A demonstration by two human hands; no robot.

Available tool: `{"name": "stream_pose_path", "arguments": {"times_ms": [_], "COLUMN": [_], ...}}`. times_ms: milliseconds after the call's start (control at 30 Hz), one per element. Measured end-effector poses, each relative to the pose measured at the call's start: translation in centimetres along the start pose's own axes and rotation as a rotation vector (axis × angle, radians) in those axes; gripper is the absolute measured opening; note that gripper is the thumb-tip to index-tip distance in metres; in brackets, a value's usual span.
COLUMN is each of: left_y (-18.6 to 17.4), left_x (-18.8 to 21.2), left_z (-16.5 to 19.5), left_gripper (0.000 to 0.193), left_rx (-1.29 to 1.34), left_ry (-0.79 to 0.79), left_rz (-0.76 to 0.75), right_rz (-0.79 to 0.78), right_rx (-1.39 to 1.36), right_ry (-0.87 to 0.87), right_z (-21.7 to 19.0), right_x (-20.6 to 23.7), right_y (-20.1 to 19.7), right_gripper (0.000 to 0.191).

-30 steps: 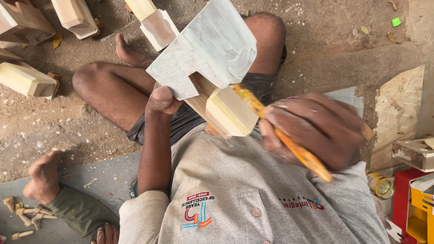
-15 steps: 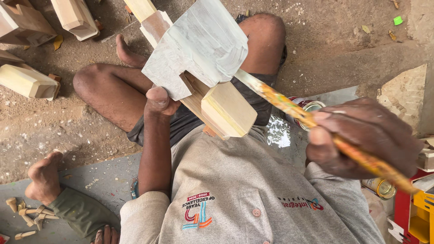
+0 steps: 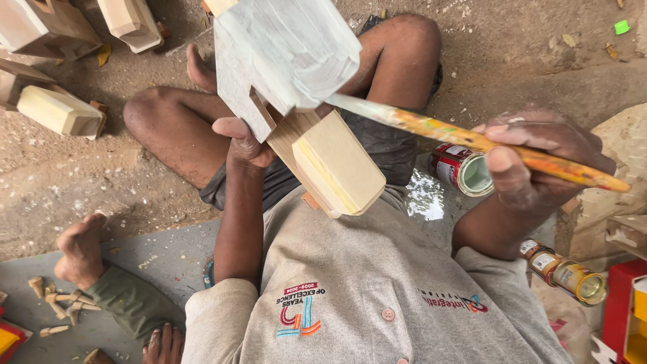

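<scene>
A seated person's left hand (image 3: 246,145) grips a wooden block piece (image 3: 296,94), its upper end coated white, raised above the lap, while the right hand (image 3: 532,165) clasps a paint-smeared brush (image 3: 472,141) whose tip meets the white end; an open paint tin (image 3: 464,168) lies just below the brush

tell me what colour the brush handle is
Yellow-orange with paint smears, seen in the head view: the brush handle in the right hand.
</scene>
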State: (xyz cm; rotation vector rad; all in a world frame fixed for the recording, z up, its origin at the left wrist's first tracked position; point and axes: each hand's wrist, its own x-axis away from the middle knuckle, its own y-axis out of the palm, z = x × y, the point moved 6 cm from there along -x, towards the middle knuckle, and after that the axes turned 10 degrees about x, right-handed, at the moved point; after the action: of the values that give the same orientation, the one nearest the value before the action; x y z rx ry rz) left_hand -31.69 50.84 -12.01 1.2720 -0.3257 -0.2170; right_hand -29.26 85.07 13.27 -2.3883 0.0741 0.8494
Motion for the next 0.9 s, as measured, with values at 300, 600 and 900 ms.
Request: {"name": "stream_pose_path", "arguments": {"times_ms": [300,600,900], "left_y": [1.4,1.0,1.8], "left_x": [-0.7,-2.2,-3.3], "left_z": [-1.4,-1.7,-1.9], "left_gripper": [0.152,0.151,0.154], "left_rx": [-0.08,-0.074,-0.068], "left_ry": [0.003,0.052,0.027], "left_rz": [-0.007,0.02,-0.024], "right_rz": [-0.258,-0.266,-0.281], "right_rx": [-0.04,-0.005,-0.042], "right_ry": [-0.217,-0.344,-0.373], "right_z": [-4.7,-5.2,-6.1], "right_x": [-5.5,-7.0,-9.7], "right_y": [3.8,1.7,3.3], "right_gripper": [0.016,0.024,0.026]}}
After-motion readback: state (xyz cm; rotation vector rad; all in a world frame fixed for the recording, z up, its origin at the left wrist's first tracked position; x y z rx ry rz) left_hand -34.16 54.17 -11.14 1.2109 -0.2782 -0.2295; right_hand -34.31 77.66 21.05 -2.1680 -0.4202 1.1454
